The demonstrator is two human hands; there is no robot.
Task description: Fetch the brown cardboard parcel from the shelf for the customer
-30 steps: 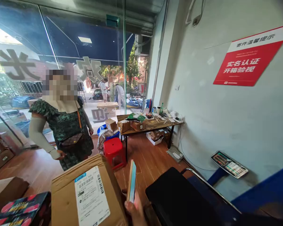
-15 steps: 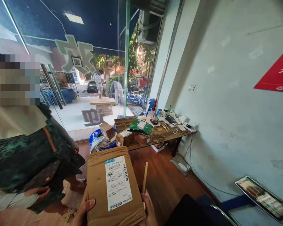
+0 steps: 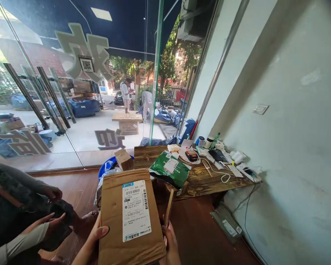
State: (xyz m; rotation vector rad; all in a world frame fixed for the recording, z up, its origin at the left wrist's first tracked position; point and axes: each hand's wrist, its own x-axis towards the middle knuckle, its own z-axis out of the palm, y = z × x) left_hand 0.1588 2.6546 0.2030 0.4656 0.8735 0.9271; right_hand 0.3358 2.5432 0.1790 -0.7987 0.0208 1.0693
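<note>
I hold the cardboard parcel (image 3: 131,217) label-up between my left hand (image 3: 95,235) and right hand (image 3: 169,244), whose fingers (image 3: 165,230) also pinch a phone (image 3: 169,207) edge-on so both stay readable.

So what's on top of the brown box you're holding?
A white shipping label with a barcode is stuck on the cardboard box. The left hand and right hand grip its sides. What's inside is hidden; the box is closed.

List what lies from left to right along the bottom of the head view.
Another person's hand → left hand → cardboard parcel → thin phone held edge-on → right hand
</note>
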